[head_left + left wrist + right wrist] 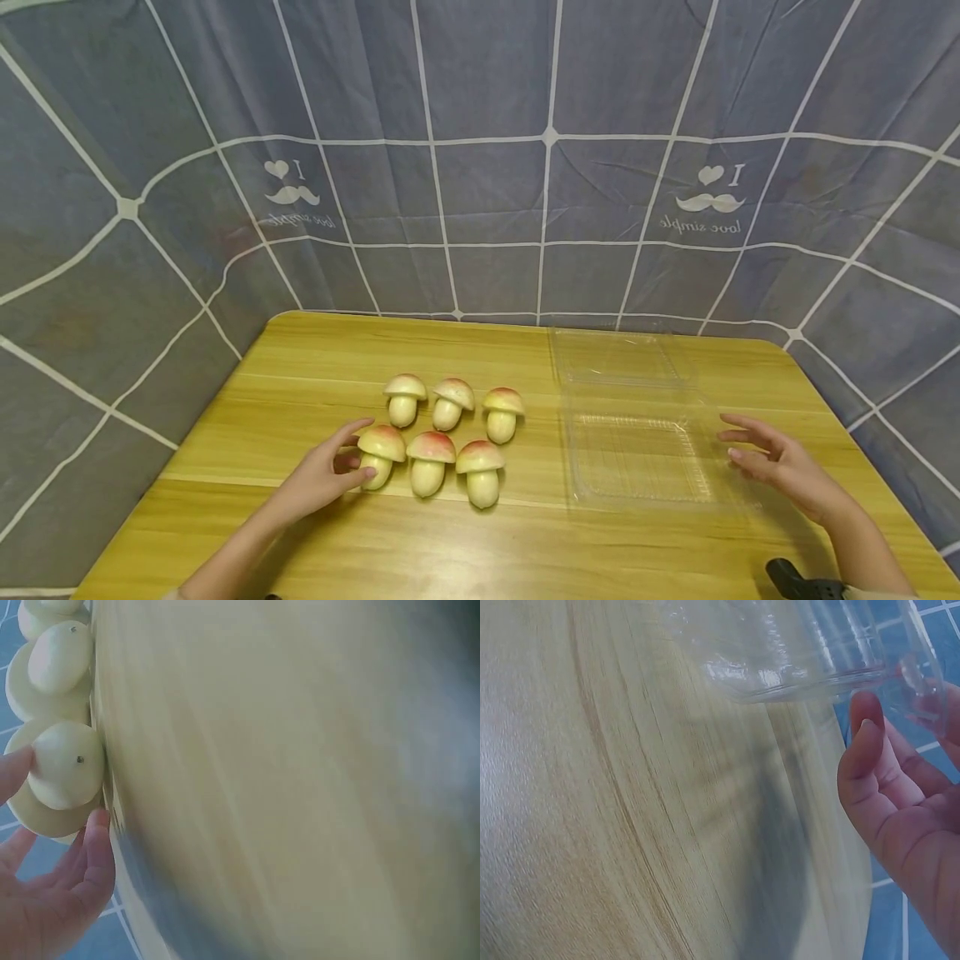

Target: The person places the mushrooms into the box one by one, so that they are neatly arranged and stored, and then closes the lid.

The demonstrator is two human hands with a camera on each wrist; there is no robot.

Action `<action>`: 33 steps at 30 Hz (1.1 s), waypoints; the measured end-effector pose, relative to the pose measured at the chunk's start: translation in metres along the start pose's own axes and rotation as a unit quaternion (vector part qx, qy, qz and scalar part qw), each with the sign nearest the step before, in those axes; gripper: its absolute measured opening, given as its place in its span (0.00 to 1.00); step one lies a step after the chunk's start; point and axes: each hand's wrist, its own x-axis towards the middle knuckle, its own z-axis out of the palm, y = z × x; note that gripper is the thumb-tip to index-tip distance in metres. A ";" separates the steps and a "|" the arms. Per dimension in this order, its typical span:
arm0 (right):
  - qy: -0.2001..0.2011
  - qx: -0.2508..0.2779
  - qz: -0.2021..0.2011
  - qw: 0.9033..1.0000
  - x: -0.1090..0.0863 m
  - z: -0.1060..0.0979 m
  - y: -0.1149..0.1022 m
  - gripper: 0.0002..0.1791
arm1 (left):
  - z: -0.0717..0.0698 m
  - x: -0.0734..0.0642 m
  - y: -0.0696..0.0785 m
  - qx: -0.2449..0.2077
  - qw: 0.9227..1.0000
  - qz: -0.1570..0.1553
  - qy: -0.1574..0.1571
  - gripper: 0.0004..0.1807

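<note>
Several cream model mushrooms with pink-tinged caps lie in two rows on the wooden table. My left hand (326, 471) is at the front-left mushroom (377, 471), thumb on its stem and fingers curved at its cap. The left wrist view shows a small dark hole in the end of that mushroom's stem (67, 765). On the right is a clear plastic box (637, 500) with its hinged lid (618, 333) laid open behind. My right hand (783, 467) is beside the box's right edge, fingers loosely bent. In the right wrist view its fingertips overlap the clear corner.
Beside the left hand's mushroom lie the front-middle (428, 475) and front-right mushrooms (482, 479). A grey curtain (487, 192) with white lines hangs behind the table (510, 550) and along both sides. A black strap (802, 583) is around the right wrist.
</note>
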 end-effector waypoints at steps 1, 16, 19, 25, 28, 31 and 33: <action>-0.001 0.004 0.000 1.000 0.000 0.000 0.000 0.27 | 0.000 0.000 0.000 -0.004 1.000 0.000 -0.005 0.38; -0.006 0.014 -0.006 1.000 0.000 0.002 0.001 0.27 | 0.000 -0.001 -0.003 -0.082 0.996 0.014 -0.043 0.35; -0.004 0.014 -0.003 1.000 0.001 0.002 0.001 0.26 | -0.001 -0.001 -0.004 -0.079 0.996 0.011 -0.041 0.35; -0.003 0.012 0.012 1.000 0.001 0.001 0.001 0.25 | -0.003 -0.002 -0.003 -0.081 0.996 0.010 -0.048 0.35; -0.002 0.011 0.020 1.000 0.001 0.000 0.000 0.27 | -0.004 -0.003 -0.002 -0.089 0.995 0.007 -0.052 0.35; -0.001 0.011 0.027 1.000 0.000 -0.002 0.000 0.28 | -0.004 -0.003 -0.001 -0.087 0.995 -0.002 -0.049 0.35; 0.000 0.011 0.029 1.000 0.000 -0.003 0.000 0.28 | -0.004 -0.003 0.000 -0.083 0.995 -0.009 -0.045 0.35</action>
